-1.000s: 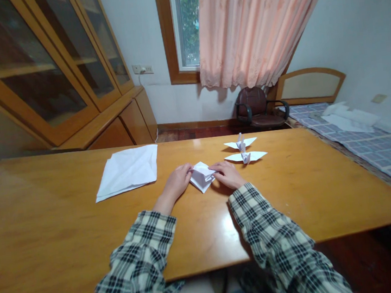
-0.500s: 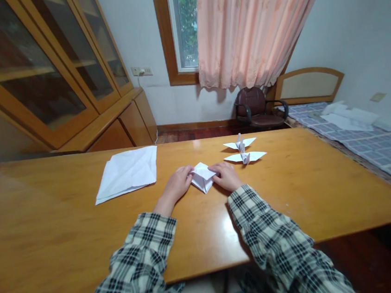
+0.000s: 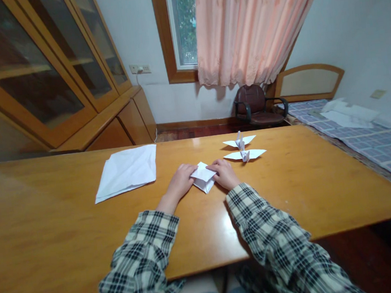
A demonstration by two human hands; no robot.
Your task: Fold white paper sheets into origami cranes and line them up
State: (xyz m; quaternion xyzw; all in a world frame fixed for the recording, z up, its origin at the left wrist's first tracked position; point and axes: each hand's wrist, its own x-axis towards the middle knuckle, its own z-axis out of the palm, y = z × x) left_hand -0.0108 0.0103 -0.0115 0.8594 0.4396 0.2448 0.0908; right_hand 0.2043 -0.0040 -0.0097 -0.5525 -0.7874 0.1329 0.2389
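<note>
"As your head camera looked down on the table point(image 3: 53, 254), where was the folded paper point(image 3: 204, 175)?"

"It lay on the table in front of me, between my two hands, with one point towards me and a crease across its middle."

"How did your left hand point(image 3: 180, 181) have it?"

"I had those fingers closed on its left corner."

"And the right hand point(image 3: 225, 175)?"

"That one gripped the opposite corner, with my fingertips over the edge. My thumbs were partly hidden, so I could not tell how firmly either hand pinched."

"What was around them?"

"Beyond my right hand and a little to its right stood a nearer paper crane point(image 3: 246, 155), wings spread, with a farther paper crane point(image 3: 240, 142) just behind. They overlapped in my sight, so I could not tell whether they touched. Well to the left of my left hand lay a pile of white paper point(image 3: 126, 172), its edges not quite lined up."

"And past the table?"

"I saw a brown chair point(image 3: 252, 105) below a pink curtain point(image 3: 252, 24), a wooden cabinet point(image 3: 104, 123) on the left and a bed point(image 3: 377, 146) on the right."
</note>
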